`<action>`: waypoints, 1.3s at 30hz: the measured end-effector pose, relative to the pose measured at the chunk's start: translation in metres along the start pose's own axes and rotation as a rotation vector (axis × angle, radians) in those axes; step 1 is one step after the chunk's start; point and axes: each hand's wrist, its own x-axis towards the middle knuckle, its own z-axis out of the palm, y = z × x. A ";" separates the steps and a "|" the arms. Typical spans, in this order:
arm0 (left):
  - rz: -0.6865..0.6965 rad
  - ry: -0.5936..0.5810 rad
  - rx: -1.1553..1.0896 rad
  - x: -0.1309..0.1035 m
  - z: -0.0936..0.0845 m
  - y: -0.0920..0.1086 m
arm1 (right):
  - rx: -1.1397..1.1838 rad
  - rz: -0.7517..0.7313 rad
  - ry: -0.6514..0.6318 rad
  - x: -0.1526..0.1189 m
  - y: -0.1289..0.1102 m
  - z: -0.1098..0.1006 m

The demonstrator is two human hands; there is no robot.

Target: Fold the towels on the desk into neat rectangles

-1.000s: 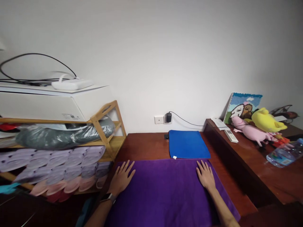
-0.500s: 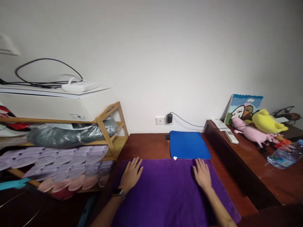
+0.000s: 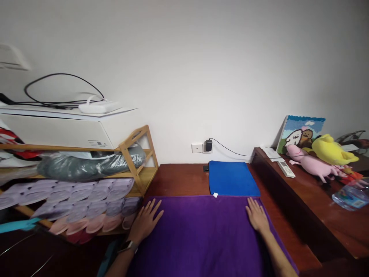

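Observation:
A purple towel (image 3: 201,231) lies spread flat on the reddish-brown wooden table (image 3: 181,179). My left hand (image 3: 146,219) rests palm down at the towel's far left corner, fingers apart, with a watch (image 3: 128,246) on the wrist. Over by the far right corner, my right hand (image 3: 257,215) lies flat on the cloth with its fingers stretched out. Neither hand grips anything. Just beyond the towel is a folded blue cloth (image 3: 233,179), with a small white tag (image 3: 215,195) at its near left corner.
Left stands a wooden rack (image 3: 131,154) with several slippers (image 3: 95,192), a plastic-wrapped bundle and a white box (image 3: 57,129). On the raised surface at right are a remote (image 3: 286,169), plush toys (image 3: 311,165) and a plastic bottle (image 3: 350,196). A black charger (image 3: 208,145) is plugged into the wall.
My hands have slid outward over the towel, the left one to the left and the right one to the right. The towel's far edge looks straighter and smoother. The view has shifted slightly.

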 end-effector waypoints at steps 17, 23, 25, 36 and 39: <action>0.128 -0.029 -0.097 0.025 -0.005 0.071 | 0.110 -0.364 0.006 -0.006 -0.086 0.003; 0.064 -0.068 -0.037 0.017 -0.009 0.002 | 0.007 -0.177 0.023 0.009 0.031 -0.007; 0.059 -0.068 -0.025 0.018 -0.015 0.013 | 0.008 -0.172 0.020 0.009 0.033 -0.014; 0.297 -0.029 -0.168 -0.061 -0.015 0.175 | 0.198 -0.543 0.048 -0.107 -0.139 0.024; 0.100 -0.022 -0.128 -0.080 -0.021 0.106 | 0.134 -0.317 0.045 -0.107 -0.058 0.017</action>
